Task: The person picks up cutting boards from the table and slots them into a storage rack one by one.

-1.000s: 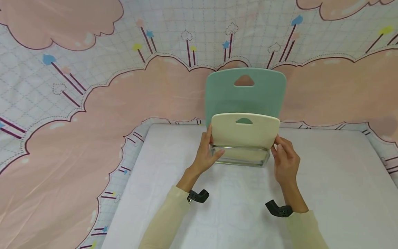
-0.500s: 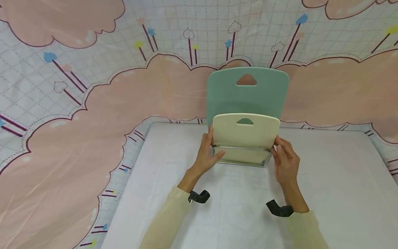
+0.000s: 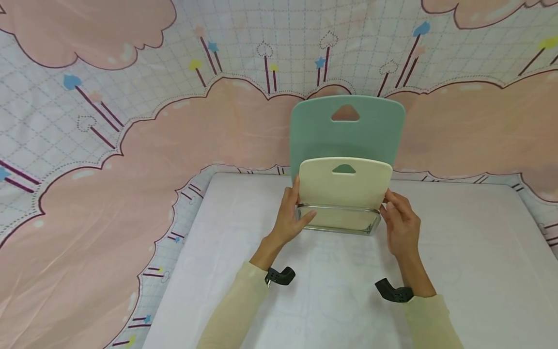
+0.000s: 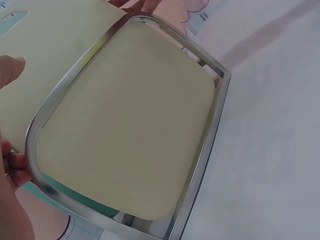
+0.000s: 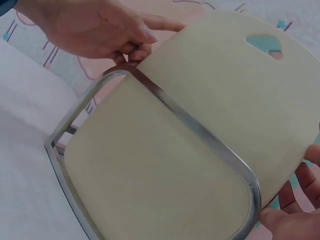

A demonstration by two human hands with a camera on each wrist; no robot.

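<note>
A metal rack [image 3: 340, 230] stands on the table, with a cream cutting board [image 3: 344, 186] upright in its front and a larger green cutting board [image 3: 344, 135] behind. My left hand [image 3: 285, 213] grips the rack's left side, thumb across the front and index finger up along the cream board's edge. At the right end of the rack's top rail, my right hand [image 3: 402, 225] holds on with curled fingers. In the right wrist view its thumb [image 5: 272, 217] lies against the rail [image 5: 210, 140]. The cream board's lower part shows through the rack's frame [image 4: 227, 82].
The rack is near the back edge of the white-covered table [image 3: 244, 203]. Behind it hangs a patterned backdrop cloth [image 3: 218, 126] with pink clouds. Each wrist wears a black strapped camera [image 3: 280, 276], just past the cream sleeves [image 3: 235, 305].
</note>
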